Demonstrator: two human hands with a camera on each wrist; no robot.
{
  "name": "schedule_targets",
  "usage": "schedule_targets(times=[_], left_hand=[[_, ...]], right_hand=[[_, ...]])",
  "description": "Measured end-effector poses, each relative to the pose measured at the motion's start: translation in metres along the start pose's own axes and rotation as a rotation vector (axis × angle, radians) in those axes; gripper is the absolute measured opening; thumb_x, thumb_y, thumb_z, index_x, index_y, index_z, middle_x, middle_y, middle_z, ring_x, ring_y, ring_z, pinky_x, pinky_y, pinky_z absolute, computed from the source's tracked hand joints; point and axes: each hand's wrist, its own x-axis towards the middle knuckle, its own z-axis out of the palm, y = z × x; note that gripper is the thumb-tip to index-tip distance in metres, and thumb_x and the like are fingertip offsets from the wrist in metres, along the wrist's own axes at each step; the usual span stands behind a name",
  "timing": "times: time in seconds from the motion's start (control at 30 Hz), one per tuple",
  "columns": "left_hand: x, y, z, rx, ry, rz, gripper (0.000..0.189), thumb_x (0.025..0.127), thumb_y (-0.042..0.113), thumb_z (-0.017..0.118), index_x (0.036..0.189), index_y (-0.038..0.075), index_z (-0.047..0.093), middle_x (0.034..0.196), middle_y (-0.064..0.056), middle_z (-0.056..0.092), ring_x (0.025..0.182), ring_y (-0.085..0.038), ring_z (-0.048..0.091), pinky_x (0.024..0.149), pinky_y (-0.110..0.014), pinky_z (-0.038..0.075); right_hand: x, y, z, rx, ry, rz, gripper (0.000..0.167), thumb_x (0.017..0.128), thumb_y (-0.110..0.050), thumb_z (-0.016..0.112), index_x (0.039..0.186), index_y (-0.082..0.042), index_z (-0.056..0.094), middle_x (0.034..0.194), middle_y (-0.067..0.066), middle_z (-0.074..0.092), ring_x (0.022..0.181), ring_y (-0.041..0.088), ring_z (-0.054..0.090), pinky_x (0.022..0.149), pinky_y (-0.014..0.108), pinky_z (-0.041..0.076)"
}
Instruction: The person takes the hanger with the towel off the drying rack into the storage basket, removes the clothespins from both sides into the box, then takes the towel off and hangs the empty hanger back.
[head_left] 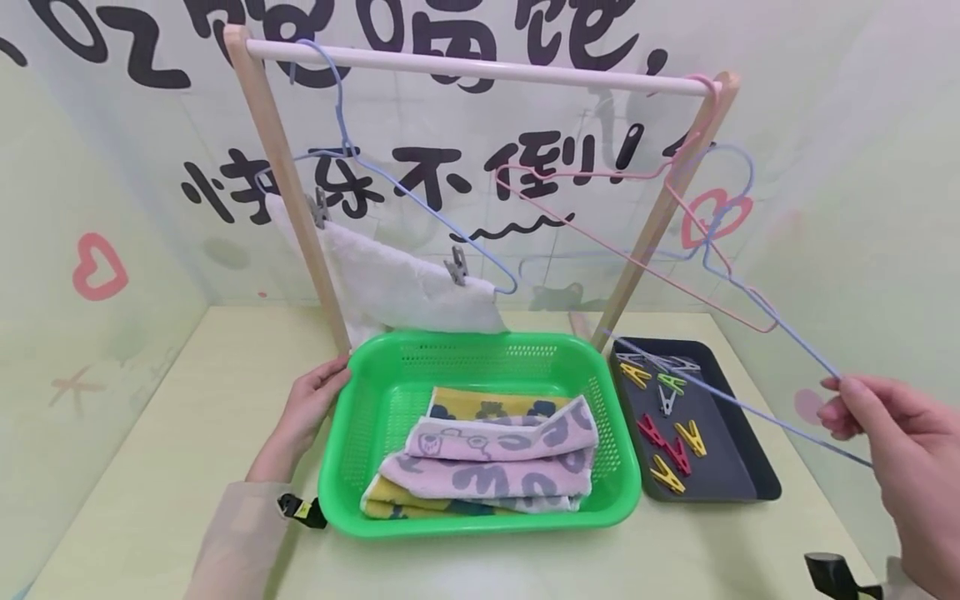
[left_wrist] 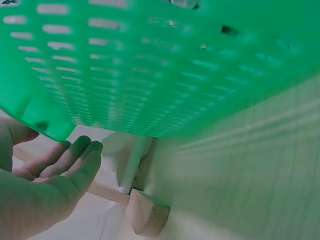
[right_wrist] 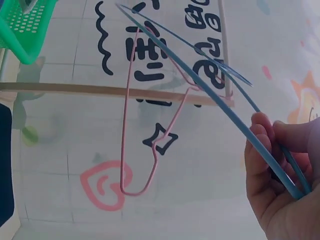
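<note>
L hand [head_left: 307, 404] at approx 9 o'clock of the green perforated plastic basket [head_left: 480, 524], fingers relaxed, not clenched, touching its rim. R hand [head_left: 909, 446], at basket's 3 o'clock & farther out, pinches a thin light-blue hanger [right_wrist: 215, 98] btwn thumb & fingers. Hanger's in the air toward basket's 2 o'clock, tilted, hook up; lower bar crosses over the tray in head view. Basket: pink-and-grey patterned cloth [head_left: 502, 477] folded over yellow patterned cloth [head_left: 491, 403]. Dark-grey rectangular tray [head_left: 723, 454], just beside basket at 3 o'clock: small clips [head_left: 692, 438], yellow, red, green, grey.
</note>
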Motion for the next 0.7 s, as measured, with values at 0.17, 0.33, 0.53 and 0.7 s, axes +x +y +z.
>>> schedule_targets(times=[0.17, 0.33, 0.53, 0.7], left_hand=[[0.000, -0.002, 0.000, -0.054, -0.001, -0.020, 0.053, 0.100, 0.021, 0.048, 0.141, -0.007, 0.030, 0.150, -0.018, 0.026, 0.120, -0.007, 0.046, 0.084, -0.010, 0.046], [0.000, -0.006, 0.000, -0.107, -0.013, -0.033, 0.055, 0.100, 0.022, 0.047, 0.142, -0.007, 0.027, 0.149, -0.020, 0.024, 0.097, 0.011, 0.050, 0.085, -0.010, 0.046], [-0.001, -0.006, 0.001, -0.118, -0.002, -0.059, 0.055, 0.101, 0.022, 0.044, 0.142, -0.009, 0.024, 0.151, -0.018, 0.023, 0.096, 0.012, 0.047, 0.082, -0.008, 0.045], [-0.001, -0.005, 0.001, -0.131, 0.007, -0.059, 0.052, 0.101, 0.019, 0.043, 0.141, -0.010, 0.024, 0.151, -0.018, 0.022, 0.092, 0.014, 0.048, 0.080, -0.008, 0.046]], right_hand=[[0.015, -0.009, 0.034, -0.036, 0.117, -0.077, 0.013, 0.085, 0.003, 0.065, 0.088, 0.016, 0.065, 0.060, 0.007, 0.065, 0.051, 0.012, 0.059, 0.052, 0.013, 0.051], [0.037, -0.008, 0.062, -0.053, 0.081, -0.181, 0.014, 0.086, 0.001, 0.064, 0.086, 0.015, 0.066, 0.062, 0.004, 0.065, 0.051, 0.011, 0.059, 0.053, 0.012, 0.052], [0.057, -0.004, 0.085, 0.008, 0.072, -0.176, 0.017, 0.087, -0.002, 0.064, 0.088, 0.015, 0.065, 0.064, 0.006, 0.064, 0.053, 0.013, 0.058, 0.055, 0.013, 0.053], [0.067, 0.004, 0.098, -0.017, 0.047, -0.186, 0.015, 0.087, -0.001, 0.063, 0.088, 0.013, 0.066, 0.063, 0.004, 0.063, 0.053, 0.013, 0.057, 0.055, 0.012, 0.053]])
